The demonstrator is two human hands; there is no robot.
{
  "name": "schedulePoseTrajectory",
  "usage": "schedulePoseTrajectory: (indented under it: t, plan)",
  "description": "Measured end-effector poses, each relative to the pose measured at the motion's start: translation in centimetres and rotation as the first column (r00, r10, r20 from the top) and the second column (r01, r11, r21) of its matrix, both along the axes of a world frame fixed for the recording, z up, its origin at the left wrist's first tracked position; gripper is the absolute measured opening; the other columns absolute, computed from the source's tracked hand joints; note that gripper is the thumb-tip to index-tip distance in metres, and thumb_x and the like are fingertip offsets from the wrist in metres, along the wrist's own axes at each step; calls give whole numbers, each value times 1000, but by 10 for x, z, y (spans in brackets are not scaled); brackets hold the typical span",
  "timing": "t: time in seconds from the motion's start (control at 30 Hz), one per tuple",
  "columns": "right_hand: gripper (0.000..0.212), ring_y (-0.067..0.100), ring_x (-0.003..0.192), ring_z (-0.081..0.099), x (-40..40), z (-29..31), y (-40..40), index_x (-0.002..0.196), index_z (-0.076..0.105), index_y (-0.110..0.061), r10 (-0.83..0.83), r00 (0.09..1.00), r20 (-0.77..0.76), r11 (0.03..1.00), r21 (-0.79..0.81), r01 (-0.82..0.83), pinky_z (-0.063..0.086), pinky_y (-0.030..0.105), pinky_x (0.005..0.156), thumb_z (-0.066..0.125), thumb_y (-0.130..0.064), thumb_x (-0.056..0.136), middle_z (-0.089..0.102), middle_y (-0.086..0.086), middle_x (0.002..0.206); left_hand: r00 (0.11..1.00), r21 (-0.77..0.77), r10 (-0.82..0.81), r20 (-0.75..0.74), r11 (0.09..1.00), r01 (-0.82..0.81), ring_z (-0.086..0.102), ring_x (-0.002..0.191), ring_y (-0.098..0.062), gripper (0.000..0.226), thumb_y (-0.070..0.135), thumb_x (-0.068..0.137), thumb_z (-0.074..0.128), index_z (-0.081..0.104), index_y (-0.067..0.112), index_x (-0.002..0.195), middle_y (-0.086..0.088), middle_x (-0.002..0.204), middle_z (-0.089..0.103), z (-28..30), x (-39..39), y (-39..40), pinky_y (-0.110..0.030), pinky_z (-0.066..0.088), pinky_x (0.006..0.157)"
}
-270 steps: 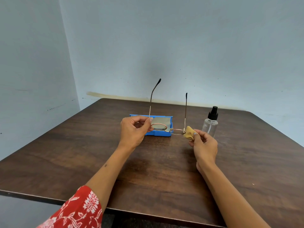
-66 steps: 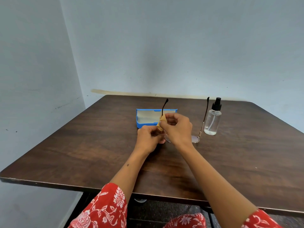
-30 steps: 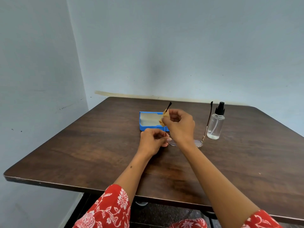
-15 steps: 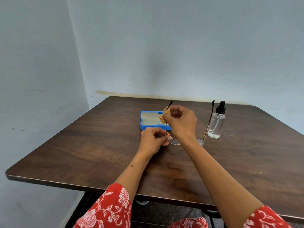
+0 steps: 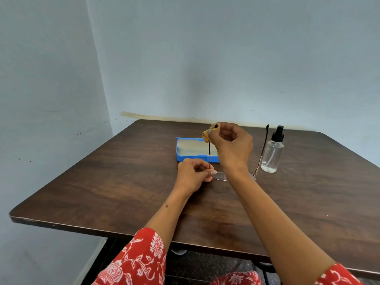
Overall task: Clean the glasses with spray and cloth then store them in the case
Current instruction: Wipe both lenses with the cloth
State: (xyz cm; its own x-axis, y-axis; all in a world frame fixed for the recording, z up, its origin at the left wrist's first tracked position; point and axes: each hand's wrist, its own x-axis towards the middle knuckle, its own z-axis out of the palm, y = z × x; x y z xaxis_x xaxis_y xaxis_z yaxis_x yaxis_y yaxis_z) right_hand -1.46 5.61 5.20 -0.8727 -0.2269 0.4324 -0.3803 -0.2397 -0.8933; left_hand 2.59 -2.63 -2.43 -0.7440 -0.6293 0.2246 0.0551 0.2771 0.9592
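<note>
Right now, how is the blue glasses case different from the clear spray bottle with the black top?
The blue glasses case lies flat and low on the brown wooden table; the clear spray bottle stands upright and tall. The case is open, showing a pale lining; the bottle is closed by its black pump top. The case is solid blue; the bottle is see-through. The case sits behind the hands, the bottle off to the right. Neither is being touched.

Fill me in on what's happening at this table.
A person is cleaning a pair of glasses. The left hand pinches the frame at one hinge, steadying it over the table. The right hand pinches a tan cloth around the tip of the upright temple arm. The open blue case and the spray bottle stand behind, untouched.
</note>
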Motion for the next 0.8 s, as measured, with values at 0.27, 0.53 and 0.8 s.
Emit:
schedulePoseTrajectory:
  t: [0.27,0.53,0.8]
  plan:
    - [15,18,67,71,1,11,7,80,70,-7,43,999,25,995,-94,-40,58,30,70,71,4,70,71,-3,64,1000,-8,4,25,1000,-4,67,63,-11,8,2,76,74,71,8,78,-5,72,69,-1,-1,-1,-24,59,69]
    - [13,25,71,69,3,23,23,84,69,-3,141,988,59,972,-200,-127,57,30,70,70,6,74,71,12,76,1000,-13,16,21,1000,-15,67,62,-10,9,2,75,75,71,2,83,-5,74,70,-2,-2,-3,-22,59,68]
    - [13,13,82,69,-40,-11,88,67,71,-21,-177,984,-21,912,372,172,52,39,88,68,-33,72,70,-10,59,1000,17,20,4,1000,-20,68,62,-11,7,2,75,75,72,5,81,-2,74,70,-3,-3,-4,-20,58,65]
